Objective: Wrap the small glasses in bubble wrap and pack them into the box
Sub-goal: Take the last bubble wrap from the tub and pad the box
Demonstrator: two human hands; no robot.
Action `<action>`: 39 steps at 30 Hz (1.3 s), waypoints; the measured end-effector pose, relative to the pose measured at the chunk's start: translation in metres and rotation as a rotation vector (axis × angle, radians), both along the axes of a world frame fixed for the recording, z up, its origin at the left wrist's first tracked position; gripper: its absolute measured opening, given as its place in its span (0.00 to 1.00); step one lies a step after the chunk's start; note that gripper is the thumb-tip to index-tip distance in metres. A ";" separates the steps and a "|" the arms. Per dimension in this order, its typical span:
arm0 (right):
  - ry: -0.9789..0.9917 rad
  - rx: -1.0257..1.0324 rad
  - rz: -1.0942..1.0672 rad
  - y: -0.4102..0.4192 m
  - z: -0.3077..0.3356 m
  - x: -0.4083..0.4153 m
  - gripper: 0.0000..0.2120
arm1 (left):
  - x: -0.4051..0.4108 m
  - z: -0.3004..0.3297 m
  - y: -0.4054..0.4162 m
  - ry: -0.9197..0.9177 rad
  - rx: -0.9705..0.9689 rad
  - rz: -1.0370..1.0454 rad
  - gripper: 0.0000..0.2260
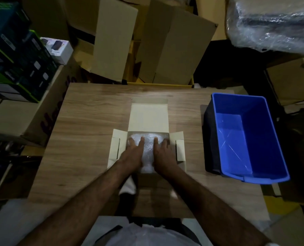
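Both hands flat, fingers straight: left hand (pixel 132 154) and right hand (pixel 162 155) press the bubble wrap (pixel 148 148) inside the open box (pixel 148 116) (glasses hidden); blue bin (pixel 250 139) right of the box.

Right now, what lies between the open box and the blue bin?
Only bare wooden table lies between the box and the blue bin in the head view; nothing stands on that strip.

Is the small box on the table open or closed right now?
Open. The box has its lid folded back and side flaps spread out, and both hands press flat on the bubble wrap inside it.
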State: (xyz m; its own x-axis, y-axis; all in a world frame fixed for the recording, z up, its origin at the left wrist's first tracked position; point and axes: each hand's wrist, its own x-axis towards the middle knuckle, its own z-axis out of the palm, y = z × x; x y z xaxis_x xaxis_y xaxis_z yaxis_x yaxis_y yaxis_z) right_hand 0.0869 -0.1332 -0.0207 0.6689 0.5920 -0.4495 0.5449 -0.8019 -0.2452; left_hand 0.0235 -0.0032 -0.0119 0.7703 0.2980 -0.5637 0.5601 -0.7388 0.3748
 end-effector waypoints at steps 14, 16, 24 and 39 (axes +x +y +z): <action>-0.318 0.325 -0.038 -0.038 0.000 -0.003 0.30 | -0.026 0.008 0.010 -0.430 0.341 -0.132 0.29; -0.367 0.301 -0.115 -0.040 0.000 -0.006 0.30 | -0.031 0.006 0.017 -0.440 0.402 -0.115 0.29; -0.121 0.615 -0.361 -0.048 0.010 -0.016 0.24 | -0.051 0.015 0.021 -0.473 0.184 0.377 0.27; -0.154 0.519 -0.128 -0.028 -0.017 -0.030 0.21 | -0.050 -0.016 -0.015 -0.500 0.374 -0.075 0.22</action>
